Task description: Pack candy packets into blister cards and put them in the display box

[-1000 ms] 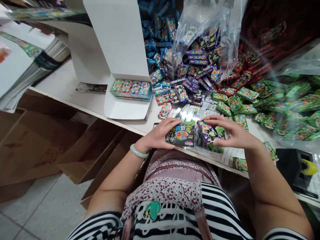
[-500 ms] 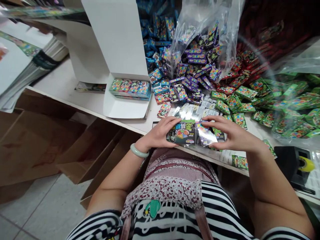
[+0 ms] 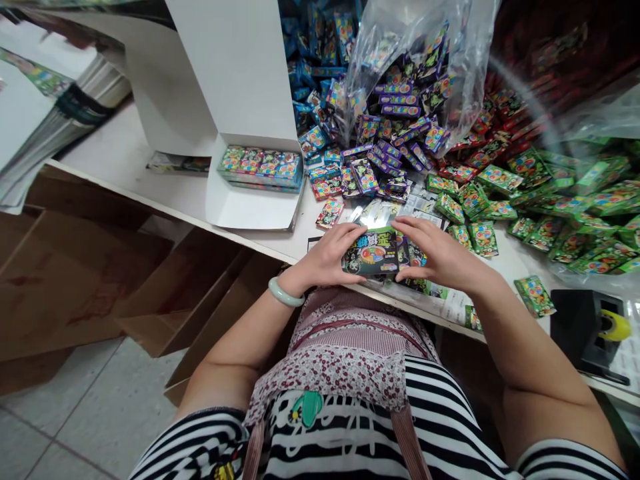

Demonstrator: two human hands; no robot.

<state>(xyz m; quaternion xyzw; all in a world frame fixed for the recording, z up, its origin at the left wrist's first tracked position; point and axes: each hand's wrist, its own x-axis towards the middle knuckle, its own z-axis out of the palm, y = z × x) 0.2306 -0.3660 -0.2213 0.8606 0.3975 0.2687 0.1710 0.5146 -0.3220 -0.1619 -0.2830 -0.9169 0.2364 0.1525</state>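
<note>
1 blk box (image 3: pixel 371 253), btwn L hand (image 3: pixel 331 255) + R hand (image 3: pixel 434 253)

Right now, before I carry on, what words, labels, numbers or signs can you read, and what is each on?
"搞糖", as best I can read it: black packet at the left hand; its other print is too small or covered.
Small candy boxes: print too small.
Brown carton: red marks, too blurred.
Striped shirt: white script, unreadable.
No numbers can be read.
</note>
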